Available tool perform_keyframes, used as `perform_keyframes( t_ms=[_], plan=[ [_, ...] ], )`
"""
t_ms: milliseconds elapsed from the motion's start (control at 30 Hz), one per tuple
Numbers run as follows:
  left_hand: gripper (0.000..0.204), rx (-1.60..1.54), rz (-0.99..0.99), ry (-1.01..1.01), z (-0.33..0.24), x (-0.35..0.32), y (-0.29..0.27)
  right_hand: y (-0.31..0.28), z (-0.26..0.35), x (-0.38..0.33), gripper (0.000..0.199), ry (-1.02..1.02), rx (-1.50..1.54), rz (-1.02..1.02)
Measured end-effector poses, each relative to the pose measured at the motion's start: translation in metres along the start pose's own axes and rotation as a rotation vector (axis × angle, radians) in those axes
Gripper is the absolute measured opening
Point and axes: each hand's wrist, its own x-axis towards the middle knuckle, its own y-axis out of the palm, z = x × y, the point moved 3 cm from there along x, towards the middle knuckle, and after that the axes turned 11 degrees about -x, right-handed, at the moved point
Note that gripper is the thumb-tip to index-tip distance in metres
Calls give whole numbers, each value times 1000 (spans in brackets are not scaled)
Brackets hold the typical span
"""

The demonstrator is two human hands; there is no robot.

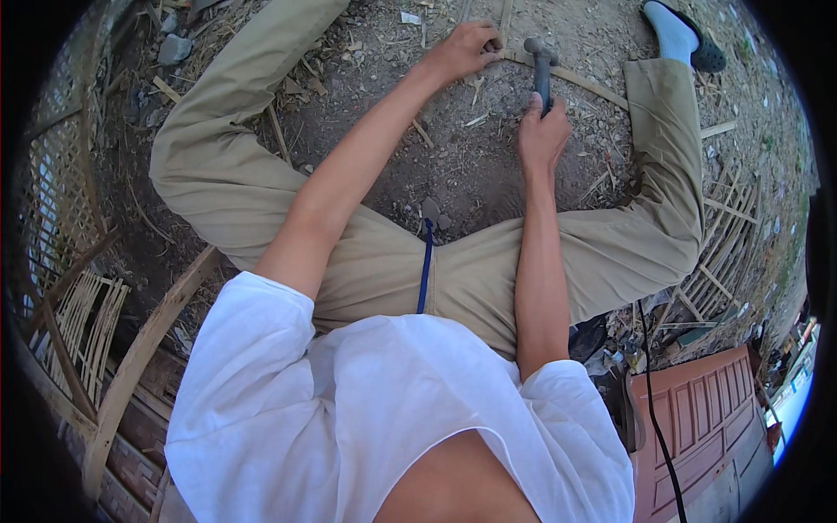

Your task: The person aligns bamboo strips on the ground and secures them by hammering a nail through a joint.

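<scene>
My right hand (544, 139) is wrapped round the handle of a hammer (542, 63). Its metal head is up, near a thin wooden strip (588, 84) lying on the ground. My left hand (464, 52) is closed, its fingertips pinched together at the left end of that strip. Whatever they pinch is too small or hidden to make out. A second narrow strip (506, 16) runs away from the same spot toward the top edge. The hammer head sits just right of my left fingers, apart from them.
My legs in tan trousers (253, 174) spread round the work spot on dirt littered with chips. Slatted panels (728, 235) lie at right, with a reddish panelled door (697, 410) and a black cable (656, 410) below. A wooden beam (144, 357) and lattice (57, 192) stand at left.
</scene>
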Motion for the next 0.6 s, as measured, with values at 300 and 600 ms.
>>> perform_keyframes(
  t_ms=[300, 600],
  plan=[
    [24, 65, 211, -143, -51, 7, -67, 25, -37, 13, 46, -71, -166, 131],
    [34, -494, 808, 175, -382, -46, -262, -250, 28, -84, 16, -769, 573, 735]
  ],
)
